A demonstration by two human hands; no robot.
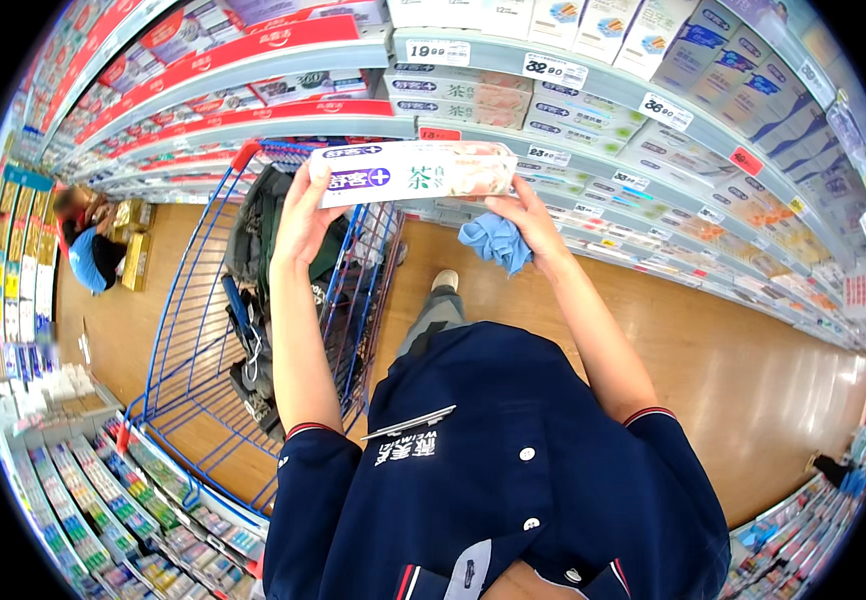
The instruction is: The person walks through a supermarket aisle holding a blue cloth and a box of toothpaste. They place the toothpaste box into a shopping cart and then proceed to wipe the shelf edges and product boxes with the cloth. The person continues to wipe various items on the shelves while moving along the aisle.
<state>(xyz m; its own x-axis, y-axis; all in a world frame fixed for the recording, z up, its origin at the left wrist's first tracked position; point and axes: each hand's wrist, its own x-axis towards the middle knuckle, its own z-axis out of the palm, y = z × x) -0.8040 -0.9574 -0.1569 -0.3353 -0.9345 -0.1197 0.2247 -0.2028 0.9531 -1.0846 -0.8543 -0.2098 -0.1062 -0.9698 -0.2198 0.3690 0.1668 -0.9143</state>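
A long white toothpaste carton [422,174] with purple and green printing and pink flowers is held level in front of the shelves. My left hand [302,202] grips its left end, thumb on the front face. The right end is in my right hand [529,221], which also has a crumpled blue cloth [499,238] tucked under its fingers. Similar toothpaste cartons [463,112] lie stacked on the shelf just behind. Whether I hold one carton or several pressed together is hard to tell.
A blue wire shopping cart [204,270] with dark clothing and bags [253,225] stands at my left. Shelves [478,56] with price tags curve around ahead and right. Farther left, a person [88,247] crouches beside boxes [135,259]. More stocked shelves [88,517] stand behind left.
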